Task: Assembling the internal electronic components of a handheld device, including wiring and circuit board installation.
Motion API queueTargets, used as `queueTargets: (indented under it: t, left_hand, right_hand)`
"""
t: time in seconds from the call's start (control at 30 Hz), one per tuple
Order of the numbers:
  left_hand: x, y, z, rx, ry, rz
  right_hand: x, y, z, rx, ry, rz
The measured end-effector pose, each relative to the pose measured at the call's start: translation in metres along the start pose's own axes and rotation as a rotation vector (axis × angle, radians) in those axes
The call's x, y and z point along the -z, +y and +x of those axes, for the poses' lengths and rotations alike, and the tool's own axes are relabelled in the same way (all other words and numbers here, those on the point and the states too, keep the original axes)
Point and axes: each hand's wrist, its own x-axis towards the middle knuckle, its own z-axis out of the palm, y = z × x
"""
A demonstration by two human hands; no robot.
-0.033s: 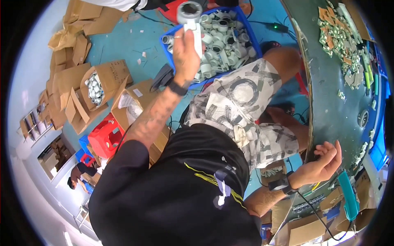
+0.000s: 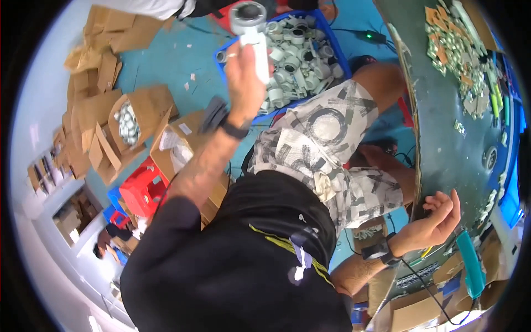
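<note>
My left hand point(image 2: 245, 86) is closed around the handle of a white device point(image 2: 255, 52) with a round, ring-shaped head and a dark centre. It is raised at the near left side of a blue bin point(image 2: 344, 52). That bin is heaped with similar white plastic pieces point(image 2: 301, 66), several showing dark round centres. At the edge of the dark green table point(image 2: 442, 160), my right hand point(image 2: 434, 221) has its palm partly turned up. Its fingers are loosely bent and apart, with nothing visible in them. Beside it on the table lies a teal tool point(image 2: 470, 265) with a cord.
Small metallic and brown parts point(image 2: 456, 55) are piled at the table's far end, near green pens point(image 2: 495, 99). On the left stand an open carton point(image 2: 146, 110) of white pieces and a red stool point(image 2: 144, 188). A person point(image 2: 110, 240) is in the background at far left.
My left hand has shifted a little to the left and toward me, carrying the white device. My right hand stays in place at the table's edge.
</note>
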Motion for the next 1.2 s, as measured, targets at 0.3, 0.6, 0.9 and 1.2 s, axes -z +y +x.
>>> queueTargets:
  t: [0.3,0.6,0.9,1.2]
  left_hand:
    - [0.02,-0.039,0.005,0.24,-0.002,-0.111]
    - [-0.018,0.024,-0.023,0.202,-0.317,0.065]
    - [-0.015,0.076,-0.066,-0.647,-0.432,0.249]
    - [-0.013,0.11,-0.05,-0.942,-0.333,-0.436]
  right_hand:
    - [-0.003,-0.004,-0.004,0.008,-0.014,0.05]
    - [0.004,-0.002,-0.006,0.02,-0.039,0.071]
    - [0.0,0.0,-0.005,-0.014,-0.004,0.121]
    - [-0.004,-0.003,-0.003,-0.07,-0.061,0.172]
